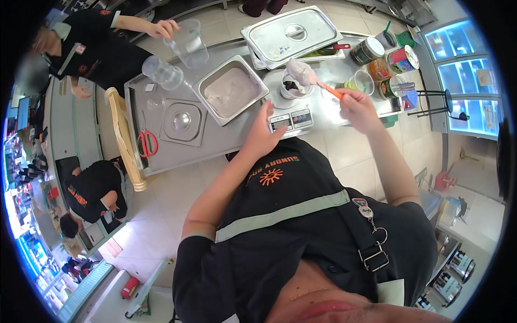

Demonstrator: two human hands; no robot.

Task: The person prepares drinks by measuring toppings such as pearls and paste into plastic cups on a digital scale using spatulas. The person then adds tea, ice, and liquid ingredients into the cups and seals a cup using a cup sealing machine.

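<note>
My right hand (pixel 358 110) is closed round the orange handle of a spatula (pixel 329 90). A thick pale mauve mass covers the spatula's far end, raised by the rim of a clear plastic tub (pixel 296 92) with something dark inside. The tub stands beyond a small digital kitchen scale (pixel 291 120); whether it rests on the scale's plate I cannot tell. My left hand (pixel 263 132) lies at the scale's left side, thumb and fingers apart, seemingly touching its edge. Left of the tub is a steel pan (pixel 200 86) of pale mauve paste.
A lidded steel pan (pixel 293 37) stands at the back. Jars (pixel 368 51) and cups crowd the right end. Red-handled scissors (pixel 146 142) and a steel lid (pixel 182 123) lie left. A co-worker's hand (pixel 163 29) holds a clear container (pixel 190 46); another person bends over farther left.
</note>
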